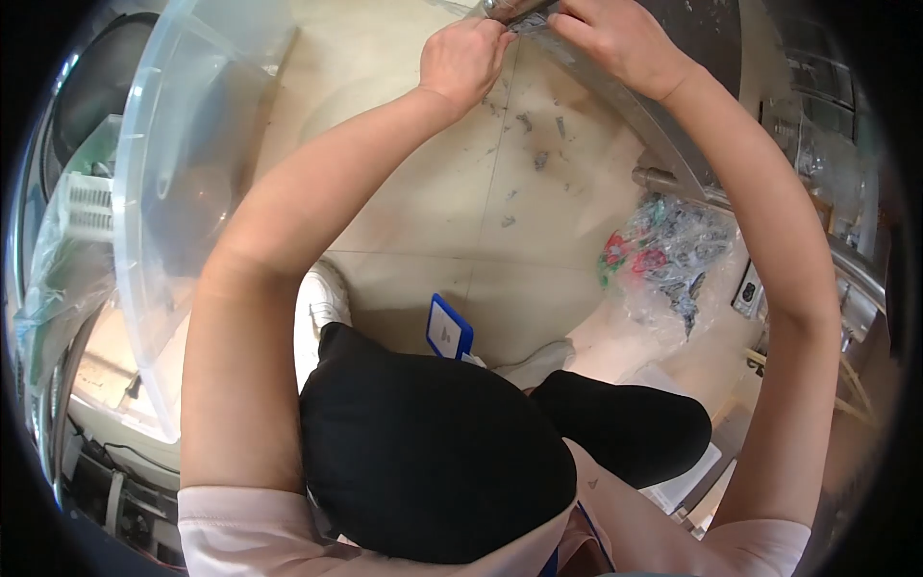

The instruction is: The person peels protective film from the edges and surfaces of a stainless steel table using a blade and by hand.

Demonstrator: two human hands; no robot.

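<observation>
At the top edge of the head view, my left hand (463, 60) is closed, its fingers pressed round something at a metal-looking cylindrical part (514, 8). My right hand (615, 43) is closed too, with thumb and fingers pinched beside the same part. Thin greyish, crumpled film or scrap (531, 23) shows between the two hands. What exactly each hand grips is too small and partly cut off by the frame. A dark flat panel (687, 29) lies beside and beneath my right hand.
A large clear plastic bin (159, 202) stands at the left. Grey scraps (540, 160) lie on the tiled floor (413, 216). A clear bag with grey and red bits (673, 255) sits at the right. A blue-edged badge (449, 327) hangs near my knees.
</observation>
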